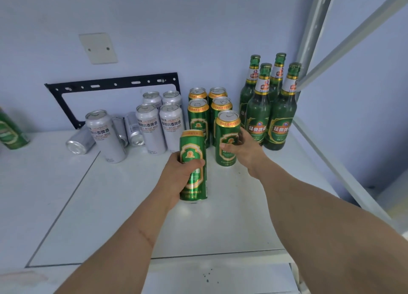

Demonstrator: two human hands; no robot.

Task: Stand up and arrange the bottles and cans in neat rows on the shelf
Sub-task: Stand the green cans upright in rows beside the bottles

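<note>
Left hand (179, 172) grips a green aluminium beer can (193, 165) mid-body above the white shelf (114, 196). Right hand (240, 148) clamps a second green can (227, 137) standing before the green row. Thin walls probably dent; hold mid-body, lightly.

Green cans (193, 165) in both hands (183, 172)

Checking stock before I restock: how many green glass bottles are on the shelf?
4, all upright in the back right corner: two in front, two behind. More could be hidden behind them.
</note>
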